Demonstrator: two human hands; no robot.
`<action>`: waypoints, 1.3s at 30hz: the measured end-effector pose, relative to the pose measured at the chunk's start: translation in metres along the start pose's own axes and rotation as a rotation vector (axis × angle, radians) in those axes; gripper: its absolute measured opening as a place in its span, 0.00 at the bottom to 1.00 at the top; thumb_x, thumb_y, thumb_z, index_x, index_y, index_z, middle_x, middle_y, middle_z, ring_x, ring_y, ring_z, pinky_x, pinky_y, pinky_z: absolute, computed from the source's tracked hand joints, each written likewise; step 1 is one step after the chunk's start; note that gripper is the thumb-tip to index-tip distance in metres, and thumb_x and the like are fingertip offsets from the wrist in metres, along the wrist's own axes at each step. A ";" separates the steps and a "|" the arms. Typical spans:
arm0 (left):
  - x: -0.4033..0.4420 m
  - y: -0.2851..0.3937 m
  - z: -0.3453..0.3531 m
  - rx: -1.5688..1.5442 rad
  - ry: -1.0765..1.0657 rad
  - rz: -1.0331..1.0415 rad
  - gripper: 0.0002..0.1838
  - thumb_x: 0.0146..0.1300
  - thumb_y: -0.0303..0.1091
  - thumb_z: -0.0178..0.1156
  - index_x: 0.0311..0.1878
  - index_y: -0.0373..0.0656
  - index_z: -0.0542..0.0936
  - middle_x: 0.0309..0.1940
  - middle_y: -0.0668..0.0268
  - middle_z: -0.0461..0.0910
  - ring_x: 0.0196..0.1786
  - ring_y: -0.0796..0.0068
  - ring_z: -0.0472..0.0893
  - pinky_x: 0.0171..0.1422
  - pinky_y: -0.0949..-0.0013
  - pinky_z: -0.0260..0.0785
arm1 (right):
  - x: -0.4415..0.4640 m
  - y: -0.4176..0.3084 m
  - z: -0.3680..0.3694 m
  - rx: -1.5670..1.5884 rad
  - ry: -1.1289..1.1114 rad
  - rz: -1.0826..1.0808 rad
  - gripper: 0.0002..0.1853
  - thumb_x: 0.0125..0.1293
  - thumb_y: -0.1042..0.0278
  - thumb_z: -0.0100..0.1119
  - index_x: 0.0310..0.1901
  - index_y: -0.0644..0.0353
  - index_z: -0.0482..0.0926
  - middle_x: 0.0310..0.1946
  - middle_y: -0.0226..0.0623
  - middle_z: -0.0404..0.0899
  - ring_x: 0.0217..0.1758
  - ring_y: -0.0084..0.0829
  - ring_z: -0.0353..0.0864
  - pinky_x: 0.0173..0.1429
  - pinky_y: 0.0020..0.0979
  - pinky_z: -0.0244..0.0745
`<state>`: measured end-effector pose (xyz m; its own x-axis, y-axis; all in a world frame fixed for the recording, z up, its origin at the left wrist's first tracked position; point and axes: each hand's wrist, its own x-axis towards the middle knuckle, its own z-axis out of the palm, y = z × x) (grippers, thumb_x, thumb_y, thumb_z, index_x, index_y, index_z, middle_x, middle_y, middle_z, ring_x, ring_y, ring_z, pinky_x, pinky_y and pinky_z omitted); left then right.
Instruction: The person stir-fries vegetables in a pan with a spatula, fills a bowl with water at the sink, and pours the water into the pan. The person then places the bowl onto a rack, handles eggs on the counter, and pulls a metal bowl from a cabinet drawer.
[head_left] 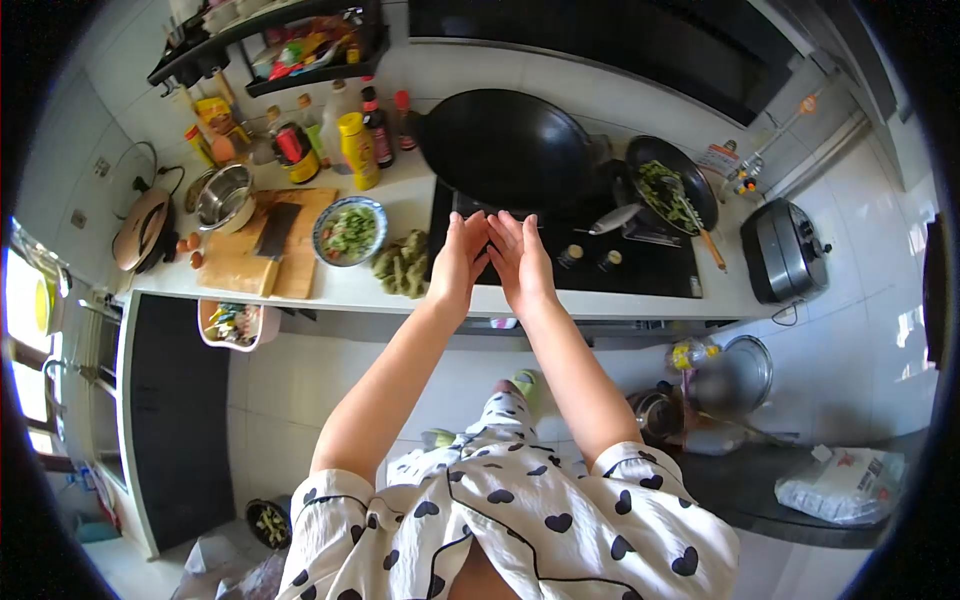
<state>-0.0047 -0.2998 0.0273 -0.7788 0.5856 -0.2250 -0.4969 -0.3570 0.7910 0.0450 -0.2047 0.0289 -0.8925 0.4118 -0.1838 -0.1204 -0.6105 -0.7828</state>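
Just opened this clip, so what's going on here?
A person in a heart-print top stands at a stove, the left hand and right hand open and close together, holding nothing. The wok is just beyond them. To the right, a frying pan holds greens. To the left, a bowl of chopped food sits beside a cutting board.

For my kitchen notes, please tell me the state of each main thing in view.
Left hand, open, holding nothing
Right hand, open, holding nothing
Large wok, uncovered, seemingly empty
Small pan, uncovered, holding greens
Patterned bowl, holding chopped vegetables
Knife, lying on cutting board
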 end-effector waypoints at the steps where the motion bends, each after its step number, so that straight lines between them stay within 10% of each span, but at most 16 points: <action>1: -0.002 0.007 -0.013 0.013 -0.001 -0.003 0.34 0.69 0.58 0.33 0.67 0.41 0.59 0.65 0.59 0.61 0.69 0.67 0.58 0.72 0.62 0.44 | 0.001 0.011 0.012 -0.006 0.007 0.012 0.36 0.68 0.38 0.37 0.64 0.63 0.59 0.64 0.40 0.61 0.70 0.34 0.53 0.71 0.37 0.45; 33: 0.078 0.204 -0.366 -0.168 0.039 -0.152 0.33 0.68 0.58 0.36 0.67 0.42 0.59 0.67 0.64 0.59 0.70 0.69 0.56 0.71 0.64 0.45 | 0.175 0.257 0.292 -0.134 0.118 0.242 0.31 0.69 0.42 0.39 0.62 0.59 0.63 0.58 0.34 0.68 0.63 0.27 0.63 0.64 0.33 0.57; 39: 0.060 0.249 -0.456 -0.062 0.215 -0.085 0.26 0.68 0.49 0.43 0.64 0.46 0.64 0.62 0.68 0.66 0.64 0.75 0.63 0.66 0.67 0.52 | 0.193 0.332 0.372 -0.173 0.055 0.334 0.19 0.67 0.57 0.51 0.55 0.57 0.71 0.53 0.30 0.72 0.59 0.22 0.68 0.59 0.28 0.64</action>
<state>-0.3499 -0.6859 -0.0488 -0.7932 0.4494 -0.4108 -0.5820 -0.3610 0.7287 -0.3287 -0.5799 -0.0447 -0.8451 0.2474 -0.4739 0.2529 -0.5960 -0.7621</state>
